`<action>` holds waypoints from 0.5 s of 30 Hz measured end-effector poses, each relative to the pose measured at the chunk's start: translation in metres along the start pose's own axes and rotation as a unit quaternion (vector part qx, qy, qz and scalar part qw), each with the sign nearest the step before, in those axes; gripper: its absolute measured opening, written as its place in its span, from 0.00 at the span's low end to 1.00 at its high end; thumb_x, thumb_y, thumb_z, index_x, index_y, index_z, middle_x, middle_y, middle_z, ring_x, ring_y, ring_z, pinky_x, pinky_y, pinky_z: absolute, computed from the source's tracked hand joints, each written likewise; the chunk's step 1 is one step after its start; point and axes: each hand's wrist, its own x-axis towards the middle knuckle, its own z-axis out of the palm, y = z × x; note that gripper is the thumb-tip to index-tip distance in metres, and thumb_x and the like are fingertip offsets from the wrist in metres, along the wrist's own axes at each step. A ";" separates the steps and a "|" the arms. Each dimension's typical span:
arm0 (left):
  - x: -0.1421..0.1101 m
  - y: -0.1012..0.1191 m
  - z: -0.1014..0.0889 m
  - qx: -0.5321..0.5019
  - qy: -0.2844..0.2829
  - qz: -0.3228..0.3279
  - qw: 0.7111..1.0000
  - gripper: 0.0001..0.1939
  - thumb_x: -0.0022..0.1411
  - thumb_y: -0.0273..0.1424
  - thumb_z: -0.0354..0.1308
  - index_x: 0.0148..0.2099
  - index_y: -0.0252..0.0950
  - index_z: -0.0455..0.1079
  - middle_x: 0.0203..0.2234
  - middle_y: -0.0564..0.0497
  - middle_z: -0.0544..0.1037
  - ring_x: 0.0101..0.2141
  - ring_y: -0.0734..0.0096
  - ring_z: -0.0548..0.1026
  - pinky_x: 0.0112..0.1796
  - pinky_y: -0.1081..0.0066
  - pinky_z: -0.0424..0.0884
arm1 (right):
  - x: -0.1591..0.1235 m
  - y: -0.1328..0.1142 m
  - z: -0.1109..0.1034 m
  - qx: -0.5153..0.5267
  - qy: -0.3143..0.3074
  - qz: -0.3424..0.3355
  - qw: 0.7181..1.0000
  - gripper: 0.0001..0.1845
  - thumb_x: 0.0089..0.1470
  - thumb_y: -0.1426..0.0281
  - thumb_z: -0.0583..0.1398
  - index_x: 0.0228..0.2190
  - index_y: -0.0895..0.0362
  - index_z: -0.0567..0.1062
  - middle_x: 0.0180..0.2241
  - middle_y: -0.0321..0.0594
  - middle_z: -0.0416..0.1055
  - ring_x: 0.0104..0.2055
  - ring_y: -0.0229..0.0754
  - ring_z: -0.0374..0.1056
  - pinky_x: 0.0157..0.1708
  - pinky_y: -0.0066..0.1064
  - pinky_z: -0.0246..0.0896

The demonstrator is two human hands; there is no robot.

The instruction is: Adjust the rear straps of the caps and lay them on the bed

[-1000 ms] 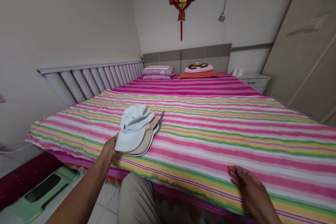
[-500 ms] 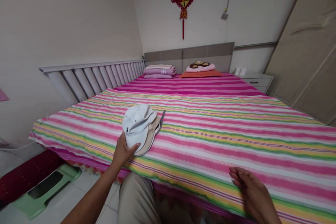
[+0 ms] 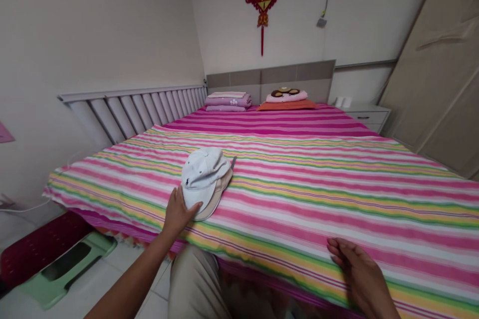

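Observation:
A white cap [image 3: 204, 172] lies stacked on a beige cap [image 3: 216, 196] on the striped bedsheet [image 3: 299, 184], near the bed's front left. My left hand [image 3: 177, 213] grips the white cap's brim, thumb on top and fingers closed around the edge. A grey strap end [image 3: 233, 162] pokes out behind the caps. My right hand [image 3: 359, 271] rests flat on the sheet at the front right edge, fingers stretched out, holding nothing.
Folded purple bedding [image 3: 227, 101] and a pink pillow on an orange one [image 3: 286, 99] sit at the headboard. A white nightstand [image 3: 364, 113] and a wardrobe [image 3: 437, 79] stand at right. A green stool [image 3: 63, 269] and a red stool [image 3: 33, 251] are on the floor at left.
My left hand has moved from beside the brim to closing on the white cap's brim. The caps have shifted slightly right. My right hand has stayed put.

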 end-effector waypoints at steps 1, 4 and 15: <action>-0.004 0.006 0.000 0.036 0.023 0.035 0.998 0.38 0.45 0.42 0.59 0.55 0.28 0.54 0.51 0.33 0.62 0.53 0.47 0.58 0.51 0.53 0.54 | 0.000 0.000 0.000 -0.001 -0.001 0.000 1.000 0.14 0.25 0.70 0.67 0.22 0.59 0.74 0.23 0.36 0.75 0.26 0.36 0.70 0.22 0.19 0.66; -0.007 0.031 -0.001 0.120 0.006 0.185 0.975 0.23 0.54 0.38 0.52 0.50 0.32 0.62 0.46 0.37 0.68 0.48 0.54 0.64 0.49 0.59 0.57 | 0.000 0.000 0.000 -0.004 -0.004 0.001 1.000 0.13 0.26 0.71 0.66 0.22 0.59 0.74 0.24 0.37 0.75 0.27 0.36 0.70 0.22 0.19 0.65; 0.063 0.100 0.029 0.244 -0.092 0.196 0.945 0.13 0.57 0.26 0.44 0.35 0.27 0.69 0.30 0.37 0.71 0.34 0.54 0.69 0.33 0.60 0.60 | -0.001 0.003 0.001 -0.016 -0.004 -0.028 0.999 0.13 0.27 0.71 0.66 0.23 0.59 0.73 0.23 0.36 0.75 0.25 0.36 0.69 0.22 0.21 0.64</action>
